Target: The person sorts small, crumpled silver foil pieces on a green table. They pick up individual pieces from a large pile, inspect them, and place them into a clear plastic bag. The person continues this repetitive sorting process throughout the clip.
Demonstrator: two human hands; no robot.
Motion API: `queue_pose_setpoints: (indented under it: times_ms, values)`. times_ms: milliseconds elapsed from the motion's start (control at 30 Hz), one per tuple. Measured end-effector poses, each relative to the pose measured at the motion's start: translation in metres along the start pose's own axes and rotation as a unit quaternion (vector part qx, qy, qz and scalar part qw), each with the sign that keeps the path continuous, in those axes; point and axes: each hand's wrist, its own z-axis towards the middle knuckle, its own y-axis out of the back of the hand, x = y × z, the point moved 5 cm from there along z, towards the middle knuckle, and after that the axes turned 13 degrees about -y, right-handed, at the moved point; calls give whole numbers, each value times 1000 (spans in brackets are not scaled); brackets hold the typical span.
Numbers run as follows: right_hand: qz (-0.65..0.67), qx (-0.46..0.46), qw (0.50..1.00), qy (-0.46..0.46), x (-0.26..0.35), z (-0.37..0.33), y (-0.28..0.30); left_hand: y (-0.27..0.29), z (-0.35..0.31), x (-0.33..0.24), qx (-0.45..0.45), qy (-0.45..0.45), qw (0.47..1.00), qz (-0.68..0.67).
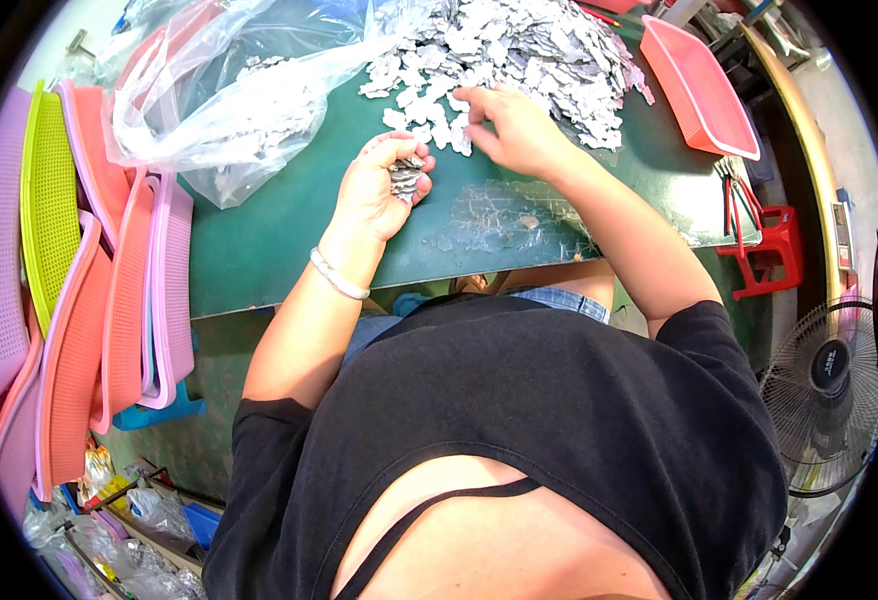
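A large heap of thin, irregular silver-grey pieces [529, 50] covers the far middle of the green table [309, 235]. Several of these flat pieces are bunched in my left hand [384, 185], whose fingers curl round the small stack [405, 178]. At the near edge of the heap, my right hand [519, 130] reaches down with thumb and forefinger apart, over a few loose pieces [439, 125]. Whether its fingertips touch one of them I cannot tell. To the left lies a clear plastic bag [229, 120] with more of the silver pieces inside.
A pink plastic basket [699, 90] stands at the table's right, near red-handled tools [737, 195]. Stacked purple, green and orange baskets [109, 270] rise at the left. A red stool [774, 250] and a black fan [827, 390] are on the right side.
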Motion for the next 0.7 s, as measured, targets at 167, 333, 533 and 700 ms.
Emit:
queue_pose_setpoints:
  times_ms: [167, 333, 533, 700]
  values:
    - [-40, -22, 998, 35, 6, -8, -14, -4, 0, 1, 5, 1, 1000, 13]
    - [67, 28, 993, -95, 0, -5, -7, -7, -3, 0, 14, 15, 999, 26]
    - [331, 160, 922, -124, 17, 2, -7, -4, -1, 3, 20, 4, 997, 76]
    - [64, 44, 993, -89, 11, 12, -14, -2, -2, -1, -3, 2, 1000, 28]
